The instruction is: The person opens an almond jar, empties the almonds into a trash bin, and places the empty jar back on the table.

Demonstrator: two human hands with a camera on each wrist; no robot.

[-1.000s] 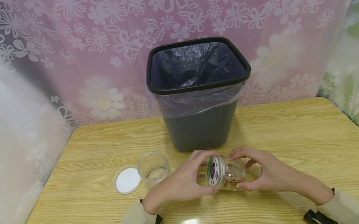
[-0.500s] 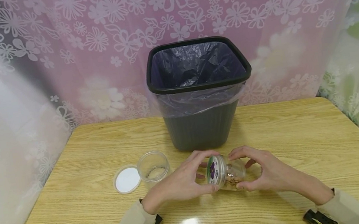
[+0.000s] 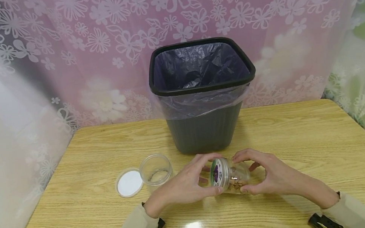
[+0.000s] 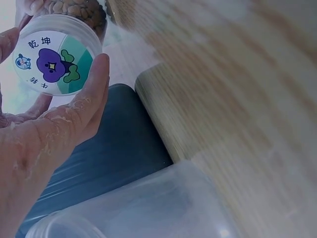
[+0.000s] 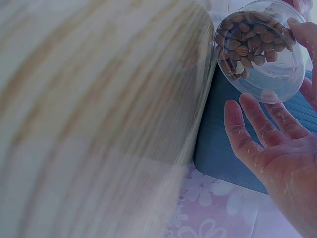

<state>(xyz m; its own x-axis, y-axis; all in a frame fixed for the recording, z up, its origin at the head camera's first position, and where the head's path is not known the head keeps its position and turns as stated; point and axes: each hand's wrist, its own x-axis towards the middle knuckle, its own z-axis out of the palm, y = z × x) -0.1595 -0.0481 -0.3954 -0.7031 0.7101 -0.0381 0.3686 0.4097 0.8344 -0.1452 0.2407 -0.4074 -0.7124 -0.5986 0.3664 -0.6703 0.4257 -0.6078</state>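
Note:
A clear plastic jar (image 3: 239, 178) of almonds lies tipped sideways near the middle of the table, its lid facing left. Around the rim of that lid (image 3: 216, 173), printed with a purple flower on white and green, my left hand (image 3: 185, 184) curls its thumb and fingers. My right hand (image 3: 272, 175) grips the jar's body near its base, thumb on the near side and fingers on the far side. Through the clear bottom, the right wrist view shows the almonds (image 5: 250, 42) heaped against one side of the jar.
A second clear jar (image 3: 155, 166), uncovered, stands beside my left forearm. Left of it lies a round lid (image 3: 129, 183) with a white disc. Behind my hands is a dark bin (image 3: 205, 130) with a plastic liner. A floral curtain (image 3: 111, 62) hangs behind the table.
My left thumb has shifted slightly upward on the lid, and the lid's print has turned a little. My right hand and the jar's body stay in place.

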